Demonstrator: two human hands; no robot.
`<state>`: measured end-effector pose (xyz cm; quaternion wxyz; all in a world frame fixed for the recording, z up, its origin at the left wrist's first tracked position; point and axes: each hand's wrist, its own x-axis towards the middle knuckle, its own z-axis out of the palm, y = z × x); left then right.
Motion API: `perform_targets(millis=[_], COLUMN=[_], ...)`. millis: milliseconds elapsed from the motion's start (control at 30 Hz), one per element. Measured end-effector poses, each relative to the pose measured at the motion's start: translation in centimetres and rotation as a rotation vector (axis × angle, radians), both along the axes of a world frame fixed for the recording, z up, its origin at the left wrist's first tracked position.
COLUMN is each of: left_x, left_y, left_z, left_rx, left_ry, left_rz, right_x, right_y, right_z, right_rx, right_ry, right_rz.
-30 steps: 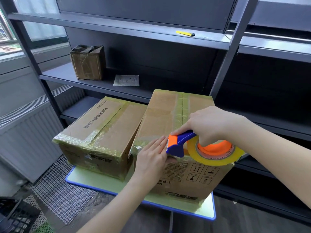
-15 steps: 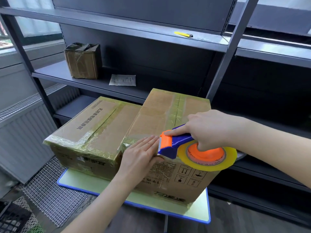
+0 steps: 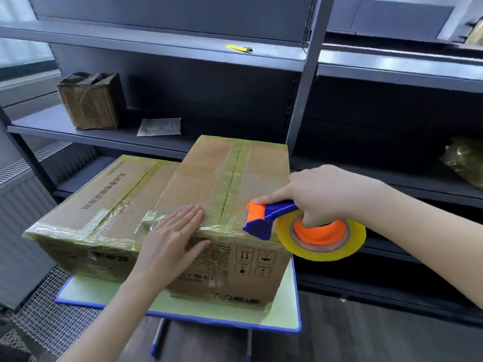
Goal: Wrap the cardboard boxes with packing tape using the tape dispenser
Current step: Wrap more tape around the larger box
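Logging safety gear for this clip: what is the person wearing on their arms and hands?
Nothing shows: the left hand and right hand are bare, no gloves, rings or watch, and both forearms are uncovered, no sleeve in view.

The right hand [image 3: 326, 194] hides the tape dispenser [image 3: 264, 218] handle (blue).

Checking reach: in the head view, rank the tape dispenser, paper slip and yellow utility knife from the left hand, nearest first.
From the left hand:
1. tape dispenser, just to its right.
2. paper slip, behind, on the middle shelf.
3. yellow utility knife, highest, on the upper shelf.
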<state>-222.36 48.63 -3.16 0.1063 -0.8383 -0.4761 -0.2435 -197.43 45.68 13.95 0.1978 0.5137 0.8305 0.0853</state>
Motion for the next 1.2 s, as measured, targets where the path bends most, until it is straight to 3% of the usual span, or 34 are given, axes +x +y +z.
perform_targets(millis=[200, 533, 767, 1067, 1200], left_x=[5.0, 6.8, 6.2, 8.0, 12.4], left_y=[-1.7, -1.9, -1.4, -2.1, -3.2], left_z=[0.7, 0.2, 0.0, 0.6, 0.3], left_rx=[0.044, 0.092, -0.018, 0.096, 0.100], left_ry=[0.077, -0.126, -0.145, 0.038, 0.040], left_rz=[-0.057, -0.085, -0.075, -0.022, -0.155], right_x=[0.3, -0.2, 4.4, 7.1, 7.5], right_y=[0.1, 0.0, -1.1, -2.4, -2.4], right_z=[-0.3, -0.7, -1.4, -3.5, -3.8], right_rx=[0.038, 0.085, -0.102, 0.019, 0.046], right_ry=[-0.013, 0.019, 0.041, 0.027, 0.028], right_rz=[0.039, 0.124, -0.075, -0.048, -0.020])
